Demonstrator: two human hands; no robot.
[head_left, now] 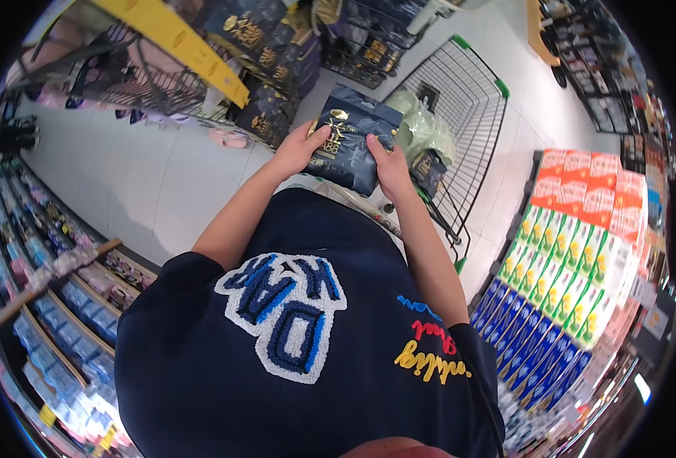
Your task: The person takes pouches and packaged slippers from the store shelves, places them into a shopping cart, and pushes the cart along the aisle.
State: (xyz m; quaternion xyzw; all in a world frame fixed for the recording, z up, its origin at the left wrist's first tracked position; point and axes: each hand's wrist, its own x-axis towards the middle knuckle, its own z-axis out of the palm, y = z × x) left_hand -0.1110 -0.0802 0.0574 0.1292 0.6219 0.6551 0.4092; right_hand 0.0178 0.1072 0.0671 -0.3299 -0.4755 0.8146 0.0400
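Observation:
Both my hands hold a dark navy packet (353,164) with gold and white lettering, its printed front tilted up towards me. On its left edge my left hand (304,146) is closed, thumb on the front. My right hand (388,164) grips the right edge, also with the thumb on top; most fingers of both hands are hidden behind the packet. Just beyond it stands a wire shopping cart (479,122) with green corners. In the cart lie pale green plastic-wrapped packs (423,130) and another dark packet (430,172).
At the upper left, a wire display rack (174,88) with a yellow strip (177,42) holds similar dark packets (265,111). Stacked red, green and blue cartons (559,282) rise on the right. Stocked shelves (67,305) line the lower left, beside the pale tiled floor (132,191).

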